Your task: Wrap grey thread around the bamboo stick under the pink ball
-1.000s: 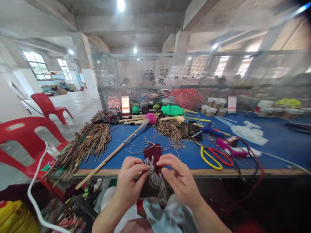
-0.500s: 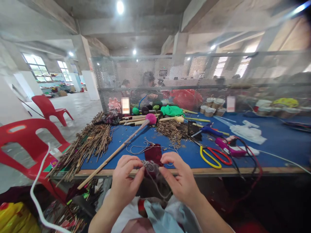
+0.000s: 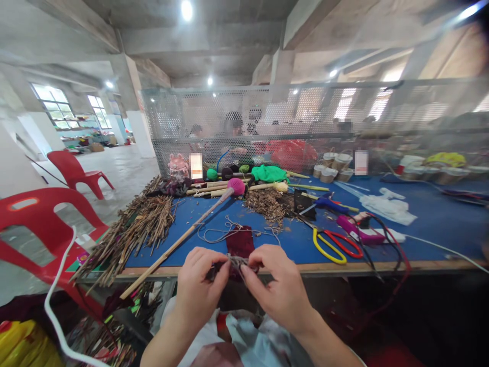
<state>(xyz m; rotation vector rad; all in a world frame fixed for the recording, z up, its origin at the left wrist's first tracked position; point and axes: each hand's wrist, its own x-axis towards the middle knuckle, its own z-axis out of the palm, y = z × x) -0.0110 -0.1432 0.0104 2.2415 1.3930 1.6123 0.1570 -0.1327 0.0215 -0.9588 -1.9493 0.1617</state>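
Note:
Between my fingertips is a small bundle of grey yarn [image 3: 237,261], held just over the table's front edge. My left hand [image 3: 202,278] pinches its left side, thumb against forefinger. My right hand [image 3: 273,275] pinches the right side the same way. Behind the hands a dark red piece of cloth [image 3: 240,240] lies on the blue tabletop [image 3: 183,237], its lower part partly covered by the yarn and fingers. A loose grey strand [image 3: 210,239] curls across the table there. To the left a wooden stick with a magenta ball head [image 3: 236,187] lies slantwise, its lower end past the edge.
Scissors [image 3: 331,247] with one yellow and one red handle lie at the right, near a purple device [image 3: 357,230] with cables. Dry twigs [image 3: 145,219] pile up on the left. Wood chips [image 3: 269,204] lie behind the cloth. A perforated metal screen [image 3: 237,112] stands at the back; people sit beyond it.
My hands have drawn closer together, and the yarn bundle is squeezed tighter between the fingers. The loop that hung below it no longer shows. The view has shifted slightly.

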